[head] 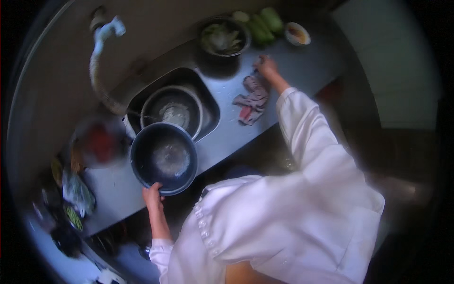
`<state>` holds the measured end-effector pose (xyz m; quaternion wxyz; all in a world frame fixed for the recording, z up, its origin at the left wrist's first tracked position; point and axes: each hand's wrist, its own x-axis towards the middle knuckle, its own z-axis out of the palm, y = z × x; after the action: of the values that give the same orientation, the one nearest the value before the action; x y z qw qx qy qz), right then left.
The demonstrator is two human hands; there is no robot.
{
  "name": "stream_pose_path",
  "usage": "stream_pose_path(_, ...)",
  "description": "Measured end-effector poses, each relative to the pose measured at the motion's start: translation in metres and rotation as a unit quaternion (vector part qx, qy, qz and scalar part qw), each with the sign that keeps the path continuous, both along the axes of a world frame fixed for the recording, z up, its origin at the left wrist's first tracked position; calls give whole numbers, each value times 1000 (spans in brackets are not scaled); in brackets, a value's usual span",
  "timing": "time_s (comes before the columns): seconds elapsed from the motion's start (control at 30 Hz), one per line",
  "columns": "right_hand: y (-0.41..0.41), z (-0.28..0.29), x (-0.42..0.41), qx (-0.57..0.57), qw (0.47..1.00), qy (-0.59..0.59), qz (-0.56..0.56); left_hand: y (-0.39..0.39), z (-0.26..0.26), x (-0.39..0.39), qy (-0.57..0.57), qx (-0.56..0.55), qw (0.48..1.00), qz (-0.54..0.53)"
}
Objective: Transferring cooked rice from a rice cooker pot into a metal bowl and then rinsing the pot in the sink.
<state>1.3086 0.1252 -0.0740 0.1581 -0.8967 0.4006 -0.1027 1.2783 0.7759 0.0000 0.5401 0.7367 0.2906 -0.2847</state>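
Observation:
My left hand (153, 196) grips the near rim of a dark round basin (165, 158), tilted over the counter's edge beside the sink (211, 115). In the sink sits another round metal basin (198, 103) with water in it; a corrugated hose (95, 76) from the wall tap runs down to it. At the upper right, my right hand (266, 67) is on the steel counter (220, 122), its fingers bent near the end of a crumpled, patterned cloth (253, 97). Blur hides whether the fingers hold the cloth or something small.
Behind the sink stands a bowl of cut green vegetables (221, 39), with large green vegetables (264, 26) and a small white bowl (298, 34) to its right. At left are a blurred container of red food (101, 142), a plastic bag (78, 191) and green beans (73, 217).

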Motion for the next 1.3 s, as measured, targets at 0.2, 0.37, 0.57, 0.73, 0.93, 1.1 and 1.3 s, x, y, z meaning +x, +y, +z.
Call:
stream_pose_path(0.2,123,29,31,11,981,-71,181,9,7,-18,64,-59,995,53)
stream_pose_path(0.37,309,117,18,223,816,-222,485,18,-4,-10,65,-132,987,68)
stream_pose_path(0.57,452,68,36,30,793,122,596,6,-4,-2,42,-127,989,59)
stream_pose_path(0.73,493,29,45,69,815,9,576,3,-2,4,8,-161,984,73)
stream_pose_path(0.93,505,32,23,243,623,186,720,11,-2,7,2,-149,988,48)
stream_pose_path(1.1,468,67,7,-81,516,338,783,14,-14,-5,-135,-117,983,32)
stream_pose_path(1.3,455,52,29,-217,601,279,717,6,-6,-3,-45,-162,984,58)
